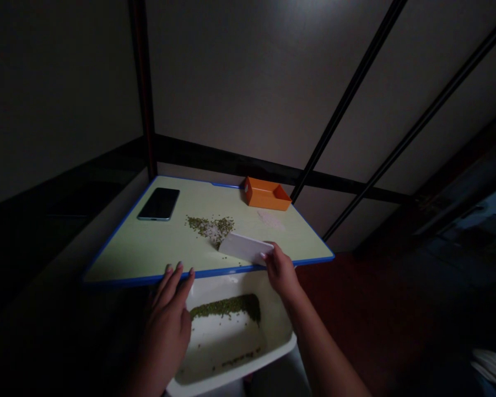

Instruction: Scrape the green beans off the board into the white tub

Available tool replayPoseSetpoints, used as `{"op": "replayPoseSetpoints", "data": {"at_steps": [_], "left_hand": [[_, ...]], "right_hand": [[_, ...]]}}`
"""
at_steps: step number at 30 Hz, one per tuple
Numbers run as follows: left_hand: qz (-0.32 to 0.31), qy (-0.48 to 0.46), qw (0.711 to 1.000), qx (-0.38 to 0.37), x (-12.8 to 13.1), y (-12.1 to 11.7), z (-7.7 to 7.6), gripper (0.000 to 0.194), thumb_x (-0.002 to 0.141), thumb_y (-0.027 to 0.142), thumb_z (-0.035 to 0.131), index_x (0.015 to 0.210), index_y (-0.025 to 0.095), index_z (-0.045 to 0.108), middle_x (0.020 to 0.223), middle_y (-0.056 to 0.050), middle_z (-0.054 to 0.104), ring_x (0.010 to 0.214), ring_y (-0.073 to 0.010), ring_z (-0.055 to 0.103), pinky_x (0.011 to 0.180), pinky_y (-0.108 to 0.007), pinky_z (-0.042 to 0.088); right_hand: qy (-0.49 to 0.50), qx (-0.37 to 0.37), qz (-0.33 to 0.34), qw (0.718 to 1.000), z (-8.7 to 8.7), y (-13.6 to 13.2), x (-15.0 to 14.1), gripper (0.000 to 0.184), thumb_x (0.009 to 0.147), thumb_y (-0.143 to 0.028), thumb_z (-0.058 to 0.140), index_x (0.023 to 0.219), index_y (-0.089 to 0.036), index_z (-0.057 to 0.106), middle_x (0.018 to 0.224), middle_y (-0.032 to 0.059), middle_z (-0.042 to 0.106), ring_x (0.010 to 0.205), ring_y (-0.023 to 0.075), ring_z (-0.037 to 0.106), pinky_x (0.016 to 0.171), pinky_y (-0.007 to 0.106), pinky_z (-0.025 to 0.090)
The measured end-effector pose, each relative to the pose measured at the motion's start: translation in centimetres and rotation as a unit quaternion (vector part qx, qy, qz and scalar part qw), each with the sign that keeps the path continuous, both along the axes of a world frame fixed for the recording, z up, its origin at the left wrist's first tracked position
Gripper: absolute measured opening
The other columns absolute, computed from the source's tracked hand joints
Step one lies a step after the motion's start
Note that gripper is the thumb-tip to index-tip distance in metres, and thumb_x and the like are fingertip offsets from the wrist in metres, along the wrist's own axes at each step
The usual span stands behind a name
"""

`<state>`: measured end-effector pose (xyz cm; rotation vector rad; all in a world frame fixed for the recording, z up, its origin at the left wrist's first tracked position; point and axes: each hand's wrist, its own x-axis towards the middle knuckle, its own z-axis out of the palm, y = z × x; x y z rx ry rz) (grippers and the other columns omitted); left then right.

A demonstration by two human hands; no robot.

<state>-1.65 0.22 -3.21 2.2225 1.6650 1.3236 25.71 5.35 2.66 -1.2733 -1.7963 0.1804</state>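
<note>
In my right hand (281, 270) is a flat white card-like piece (246, 248), pinched at its right end and standing on edge on the table. The card's left end meets a spread of green beans (223, 225) mixed with white grains (209, 229). My left hand (171, 309) has its fingers stretched out, with the tips at the table's blue front edge and the palm beside a white tub (215, 350). Below that edge, the tub holds a band of green beans (227, 306) along its far side and a few scattered ones nearer.
The pale table (136, 248) has a blue rim. A dark-screened phone (160, 203) lies at its left. At the back right stands an orange open box (267, 194), with a small patch of white grains (270, 219) in front. A panelled wall (231, 82) rises behind.
</note>
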Motion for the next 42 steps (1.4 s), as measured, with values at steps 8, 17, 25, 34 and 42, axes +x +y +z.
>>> {"op": "replayPoseSetpoints", "data": {"at_steps": [8,17,25,34,42], "left_hand": [[0.018,0.038,0.998,0.052,0.1,0.1,-0.4,0.054,0.087,0.013,0.039,0.138,0.022,0.056,0.152,-0.01,0.052,0.148,-0.0261,0.037,0.116,-0.046,0.043],[0.015,0.049,0.995,0.082,0.0,0.2,-0.2,0.054,0.088,0.011,0.039,0.139,0.021,0.054,0.151,-0.012,0.052,0.148,-0.0249,0.037,0.115,-0.044,0.044],[0.01,0.041,0.996,0.078,0.0,0.3,-0.4,0.055,0.088,0.012,0.04,0.141,0.023,0.053,0.152,-0.011,0.051,0.148,-0.0252,0.037,0.116,-0.045,0.043],[0.009,0.028,0.996,0.079,-0.1,0.2,-0.5,0.056,0.088,0.012,0.04,0.141,0.025,0.052,0.153,-0.01,0.051,0.149,-0.0247,0.036,0.117,-0.046,0.043],[0.011,0.036,0.996,0.083,0.0,0.3,-0.5,0.055,0.087,0.011,0.041,0.139,0.023,0.054,0.152,-0.012,0.052,0.149,-0.0248,0.036,0.116,-0.044,0.043]], "right_hand": [[0.072,-0.07,0.073,0.992,1.1,2.8,0.6,0.049,0.089,-0.018,0.053,0.138,-0.022,0.054,0.079,0.0005,0.061,0.059,0.0137,0.049,0.059,0.024,0.045],[0.083,-0.066,0.159,0.982,1.3,4.7,-0.3,0.054,0.087,-0.014,0.052,0.139,-0.027,0.057,0.145,0.0047,0.058,0.132,0.0222,0.054,0.113,0.041,0.041],[0.078,-0.079,0.169,0.979,1.4,4.6,0.2,0.055,0.089,-0.015,0.052,0.142,-0.028,0.057,0.147,0.0053,0.058,0.137,0.0224,0.052,0.114,0.043,0.041],[0.03,-0.062,0.17,0.983,1.5,4.3,0.3,0.056,0.091,-0.015,0.053,0.145,-0.029,0.053,0.146,0.0078,0.058,0.129,0.0237,0.057,0.105,0.041,0.047],[0.006,-0.047,0.153,0.987,1.5,4.0,0.0,0.052,0.093,-0.022,0.056,0.145,-0.028,0.052,0.137,0.0088,0.063,0.113,0.0231,0.061,0.098,0.039,0.05]]}}
